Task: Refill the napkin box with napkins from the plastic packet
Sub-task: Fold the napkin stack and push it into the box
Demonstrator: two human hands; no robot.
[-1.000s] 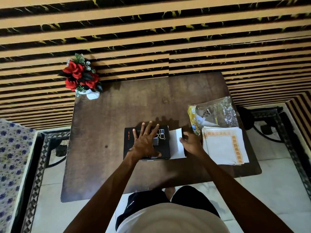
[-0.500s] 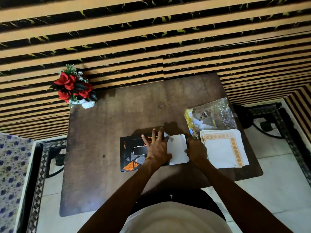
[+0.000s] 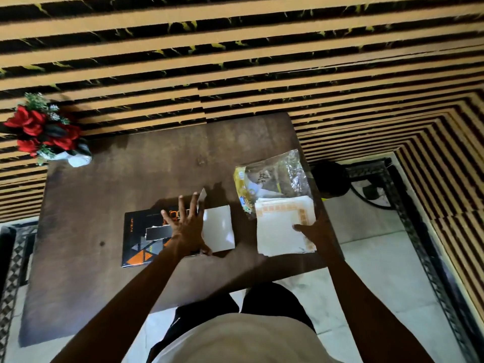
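The black napkin box [image 3: 142, 238] with orange triangles lies flat in the middle of the brown table [image 3: 86, 205]. Its white end flap [image 3: 218, 229] is folded out to the right. My left hand [image 3: 187, 227] presses flat on the box's right end, fingers spread. To the right lies a stack of white napkins [image 3: 280, 229] with orange borders. My right hand [image 3: 318, 231] rests on the stack's right edge, thumb on top; its fingers are hidden behind the stack. The crumpled clear plastic packet [image 3: 272, 176] with a yellow edge lies just behind the stack.
A white vase of red flowers [image 3: 44, 132] stands at the table's far left corner. A striped wall runs behind the table. A dark round object [image 3: 331, 179] and a black metal frame [image 3: 377, 176] sit on the tiled floor to the right.
My right hand left the box's open end and moved right onto the napkin stack. My left hand slid along the box towards its open end. The head camera shifted right.
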